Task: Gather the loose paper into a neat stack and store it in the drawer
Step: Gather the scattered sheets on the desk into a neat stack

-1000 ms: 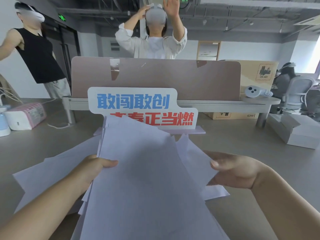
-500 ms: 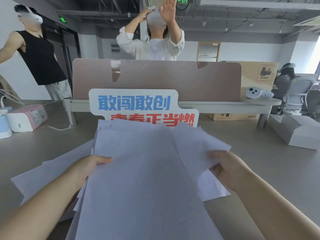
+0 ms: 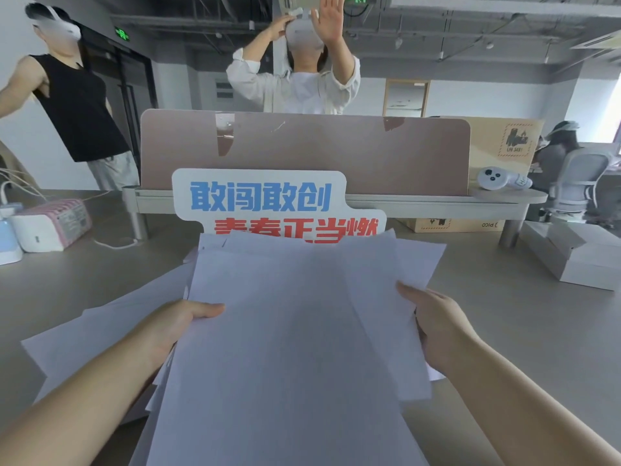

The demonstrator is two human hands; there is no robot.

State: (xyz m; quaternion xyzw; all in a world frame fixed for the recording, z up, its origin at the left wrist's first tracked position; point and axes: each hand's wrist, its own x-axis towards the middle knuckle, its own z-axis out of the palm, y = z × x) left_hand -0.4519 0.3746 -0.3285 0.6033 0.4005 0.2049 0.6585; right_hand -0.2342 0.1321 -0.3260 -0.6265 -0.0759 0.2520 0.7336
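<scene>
Paper stack (image 3: 295, 331): white sheets, unevenly aligned, held at frame centre above the grey desk (image 3: 504, 331); the far corners are fanned out at differing angles.

Left hand (image 3: 174, 327): closed on the stack's left edge, thumb laid on the top sheet, fingers hidden beneath.

Right hand (image 3: 437, 324): closed on the stack's right edge, thumb on top, fingers hidden beneath.

Loose sheets (image 3: 84, 341): spread flat on the desk at lower left, partly covered by the stack and the left forearm.

Slogan sign (image 3: 265, 200): white board with blue and red characters, set upright behind the stack; its lower edge is covered by the paper.

Partition (image 3: 302, 149): pinkish-brown panel, upper centre.

Controller (image 3: 497, 178): white, on the shelf at right.

White boxes (image 3: 578, 257): at the right edge.

Drawer: not seen.
</scene>
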